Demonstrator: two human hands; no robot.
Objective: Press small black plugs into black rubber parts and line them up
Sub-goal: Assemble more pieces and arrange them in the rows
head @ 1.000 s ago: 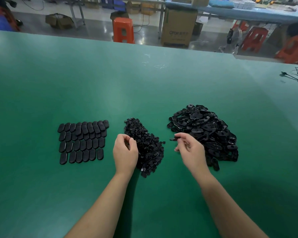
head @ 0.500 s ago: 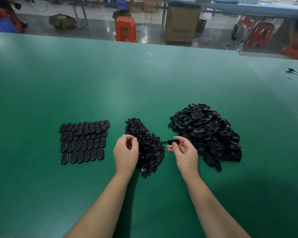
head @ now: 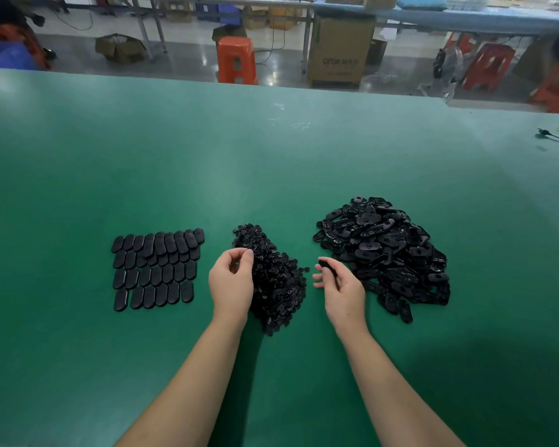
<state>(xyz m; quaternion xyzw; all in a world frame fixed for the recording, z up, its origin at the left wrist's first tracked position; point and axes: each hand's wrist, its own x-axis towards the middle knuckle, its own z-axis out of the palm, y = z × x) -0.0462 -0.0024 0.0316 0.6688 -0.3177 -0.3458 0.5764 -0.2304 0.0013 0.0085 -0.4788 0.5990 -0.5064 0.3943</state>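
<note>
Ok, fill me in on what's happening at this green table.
A person is fitting plugs into rubber parts by hand. The right hand holds one black rubber part taken from the loose heap of parts. The left hand has its fingertips curled together beside the pile of small plugs; whether it pinches a plug is too small to tell. Finished pieces lie in rows on the table.

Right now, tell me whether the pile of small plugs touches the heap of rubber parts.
Apart. The head view shows a strip of bare green table running between the pile of small plugs and the heap of rubber parts.
</note>
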